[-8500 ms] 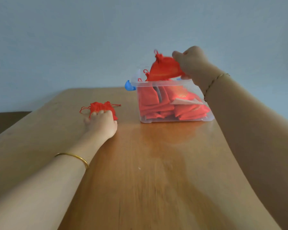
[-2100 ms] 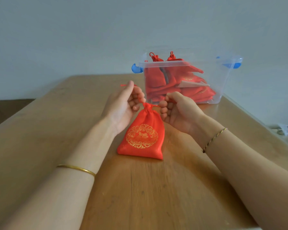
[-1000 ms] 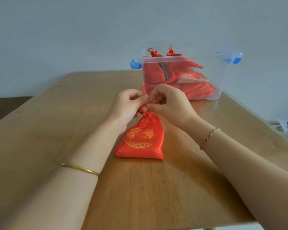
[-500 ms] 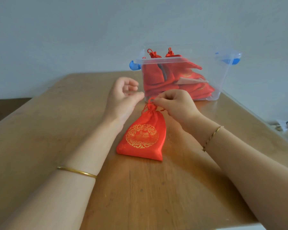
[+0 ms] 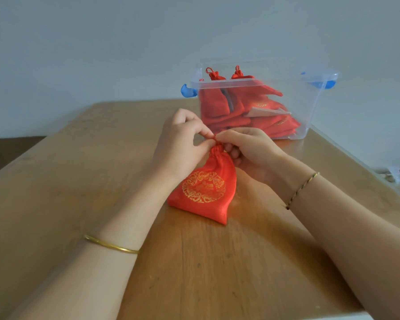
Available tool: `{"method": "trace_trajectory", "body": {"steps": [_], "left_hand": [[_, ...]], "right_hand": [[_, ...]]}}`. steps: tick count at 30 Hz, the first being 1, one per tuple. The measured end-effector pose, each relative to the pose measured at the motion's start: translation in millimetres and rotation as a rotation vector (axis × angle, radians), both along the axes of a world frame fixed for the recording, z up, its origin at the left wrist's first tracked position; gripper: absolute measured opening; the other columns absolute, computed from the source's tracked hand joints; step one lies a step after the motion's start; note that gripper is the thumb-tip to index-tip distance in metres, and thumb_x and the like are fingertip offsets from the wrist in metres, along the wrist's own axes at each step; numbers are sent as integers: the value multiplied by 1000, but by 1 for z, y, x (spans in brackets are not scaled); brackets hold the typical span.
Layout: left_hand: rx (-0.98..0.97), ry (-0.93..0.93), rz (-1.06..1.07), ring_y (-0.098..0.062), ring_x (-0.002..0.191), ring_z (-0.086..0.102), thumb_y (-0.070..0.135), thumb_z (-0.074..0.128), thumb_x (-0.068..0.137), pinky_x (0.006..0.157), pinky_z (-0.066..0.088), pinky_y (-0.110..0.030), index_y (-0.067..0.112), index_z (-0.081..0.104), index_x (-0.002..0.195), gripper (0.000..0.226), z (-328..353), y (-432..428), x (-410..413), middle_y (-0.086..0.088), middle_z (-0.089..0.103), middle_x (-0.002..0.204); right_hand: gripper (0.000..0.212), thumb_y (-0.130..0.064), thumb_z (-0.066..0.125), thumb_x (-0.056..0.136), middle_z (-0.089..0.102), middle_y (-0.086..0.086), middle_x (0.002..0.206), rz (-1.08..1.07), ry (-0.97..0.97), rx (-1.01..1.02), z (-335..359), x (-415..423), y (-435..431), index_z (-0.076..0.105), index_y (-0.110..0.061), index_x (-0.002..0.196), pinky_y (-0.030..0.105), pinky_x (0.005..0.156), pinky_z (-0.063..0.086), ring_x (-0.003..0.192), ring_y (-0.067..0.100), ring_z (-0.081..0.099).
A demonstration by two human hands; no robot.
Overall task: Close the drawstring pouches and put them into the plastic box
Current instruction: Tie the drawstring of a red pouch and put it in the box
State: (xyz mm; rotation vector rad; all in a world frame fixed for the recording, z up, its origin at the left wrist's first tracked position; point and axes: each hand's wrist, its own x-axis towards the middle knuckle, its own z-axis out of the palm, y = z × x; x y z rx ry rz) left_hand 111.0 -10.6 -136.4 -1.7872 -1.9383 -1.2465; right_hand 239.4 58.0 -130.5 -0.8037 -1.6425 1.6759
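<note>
Both hands met at the gathered neck of a red satin drawstring pouch with a gold round emblem [image 5: 206,188]: the left hand [image 5: 183,144] and the right hand [image 5: 247,148] each pinched its cord. It lay on the wooden table [image 5: 56,181], near the clear plastic box [image 5: 310,107] holding more red pouches [image 5: 219,107].

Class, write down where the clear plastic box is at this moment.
In the head view, the clear plastic box stands at the far right corner of the wooden table, behind and right of the red drawstring pouch lying mid-table.
</note>
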Motion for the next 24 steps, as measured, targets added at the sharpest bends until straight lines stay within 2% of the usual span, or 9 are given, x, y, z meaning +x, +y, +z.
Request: {"method": "trace_trajectory", "body": {"steps": [3,6,10,13,15,18,19,21,24], "left_hand": [[-33,20,-21,-17,96,53,17,71,80,86,44,-30,15,68,80,4,-1,0,-2,3,50,95],[-26,15,6,-23,82,52,16,55,79,75,46,-40,14,55,69,9,0,0,-9,-2,49,86],[-57,22,13,-24,73,46,11,48,75,64,37,-38,22,32,59,25,3,4,-6,-4,44,78],[-134,-142,3,-22,69,49,9,49,82,62,35,-34,18,41,64,21,-6,6,-10,-7,50,75],[-175,-282,36,-21,64,49,12,47,85,59,36,-34,17,42,68,18,-9,6,-16,-3,50,67],[-115,-381,69,-14,61,40,11,47,86,56,31,-29,13,45,73,13,-6,4,-17,3,44,65],[-107,-418,70,-14,62,40,11,47,87,57,31,-29,10,48,76,11,-5,4,-16,2,45,67],[-87,-509,59,-17,66,43,14,46,86,60,33,-31,11,50,77,11,1,5,-15,0,49,71],[-65,-681,8,-19,69,46,24,45,76,61,34,-32,20,45,68,10,11,8,-13,-3,51,72]], "right_hand": [[18,-7,59,86,43,0,56,34,-11,23,2,2,0,59,-8,68,20,47,25,47,7,33],[19,-4,60,84,50,-2,60,-39,-101,215,6,6,6,61,-11,67,15,47,29,49,4,38],[25,-3,60,85,46,0,61,-126,-156,287,3,6,14,56,-13,62,20,48,28,52,9,34],[21,-5,57,88,48,2,63,-39,-205,236,-2,11,14,56,-10,67,18,46,29,52,9,37],[12,-12,53,92,55,5,75,37,-209,195,0,17,9,59,-9,82,19,48,33,57,12,44],[8,-26,52,94,60,3,93,91,-200,177,7,26,-9,59,-22,96,24,53,44,73,18,56],[14,-28,55,92,61,2,95,111,-221,194,6,29,-16,56,-23,104,26,56,47,76,18,58],[47,-28,63,86,64,1,99,137,-300,234,2,34,-27,42,-22,128,31,62,52,73,15,61],[69,-15,69,81,62,6,100,69,-290,310,-5,38,-35,30,-23,137,39,67,55,66,20,60]]}}
